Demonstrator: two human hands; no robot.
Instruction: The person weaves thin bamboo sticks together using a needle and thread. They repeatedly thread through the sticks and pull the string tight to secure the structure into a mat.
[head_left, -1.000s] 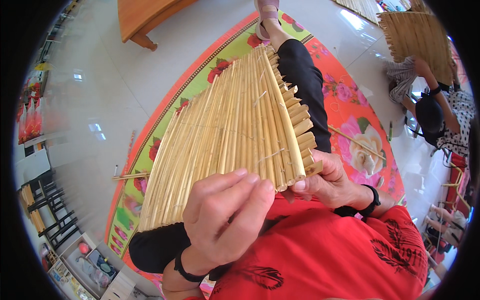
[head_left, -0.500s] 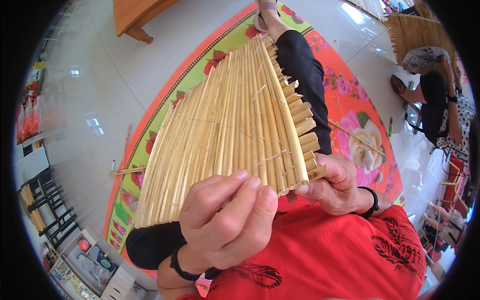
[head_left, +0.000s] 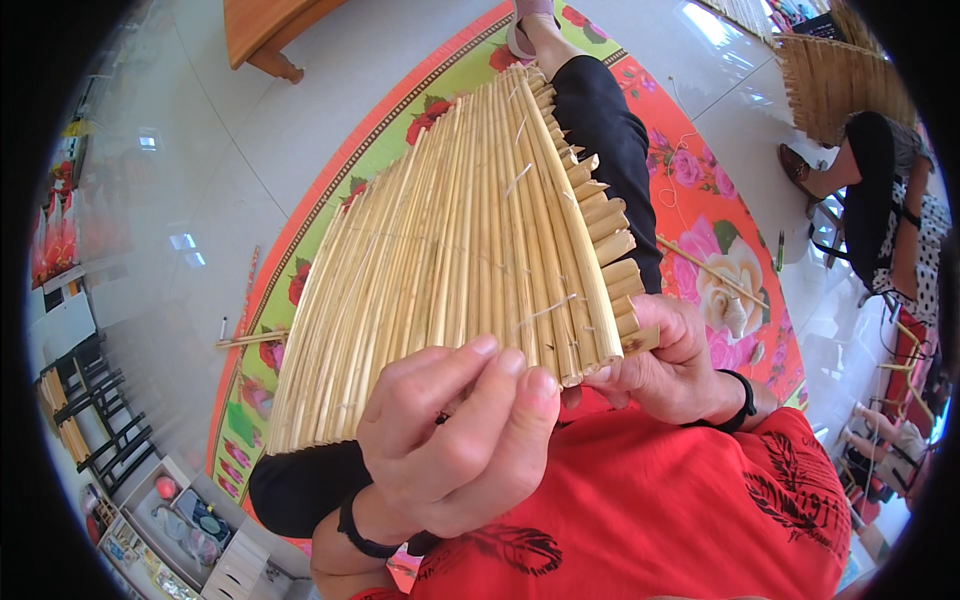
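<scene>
A mat of pale reed stalks (head_left: 410,270), bound side by side with thread, lies tilted across my lap. Short cut stalk ends (head_left: 607,222) stick out in a row along its right side. At its lower right corner, my right hand (head_left: 672,362) grips the mat's edge with thumb and fingers. My left hand (head_left: 455,430) is curled over the near edge, fingertips pinched together; whatever is between them is hidden. Just above those fingertips lies a loose white thread end (head_left: 545,311), and other short thread tails (head_left: 518,180) show farther up the mat.
A flowered red and green rug (head_left: 690,190) covers the floor below. Loose stalks (head_left: 715,272) lie on it to the right. A wooden table (head_left: 265,35) stands at the far left, drawers (head_left: 235,575) at lower left. Another person (head_left: 880,200) sits at right beside another reed mat (head_left: 845,85).
The mat's near right corner has shifted slightly right and up with my right hand. My left hand stays almost in place. The seated person at right has moved an arm and a grey cloth.
</scene>
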